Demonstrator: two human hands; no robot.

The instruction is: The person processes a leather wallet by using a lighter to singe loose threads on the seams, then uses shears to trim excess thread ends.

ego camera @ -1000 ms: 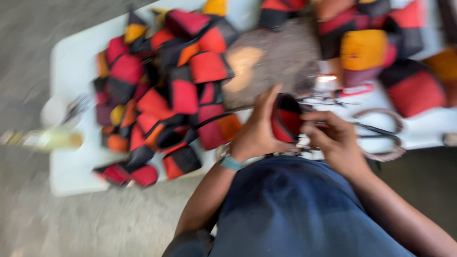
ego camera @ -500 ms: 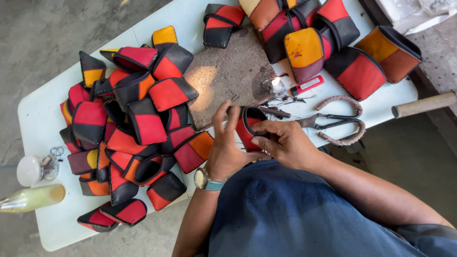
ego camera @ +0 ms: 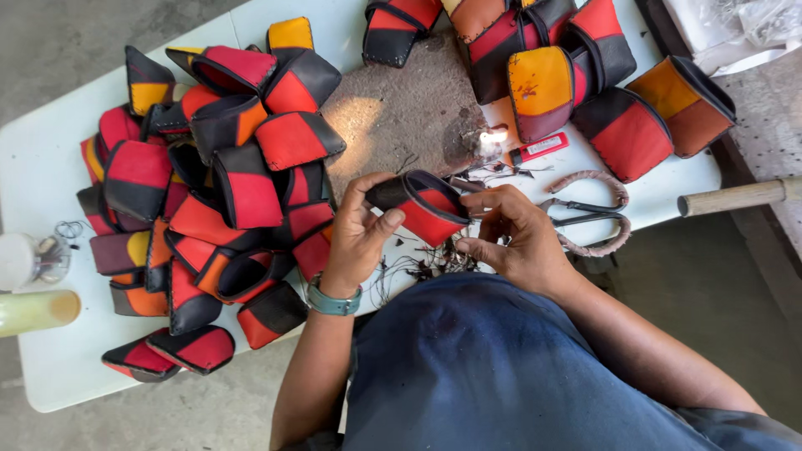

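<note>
Raised since a moment ago, the red-and-black leather pouch (ego camera: 422, 206) sits clasped in the left hand (ego camera: 357, 238) before the rough stone slab (ego camera: 401, 108) (right hand (ego camera: 514, 238) pinching its rim).

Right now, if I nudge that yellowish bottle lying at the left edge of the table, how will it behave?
The bottle lies on its side and looks round, so it would probably roll. It sits at the edge of the white table, so it could drop off. It looks like plastic, so likely light; how full it is I can't tell.
</note>
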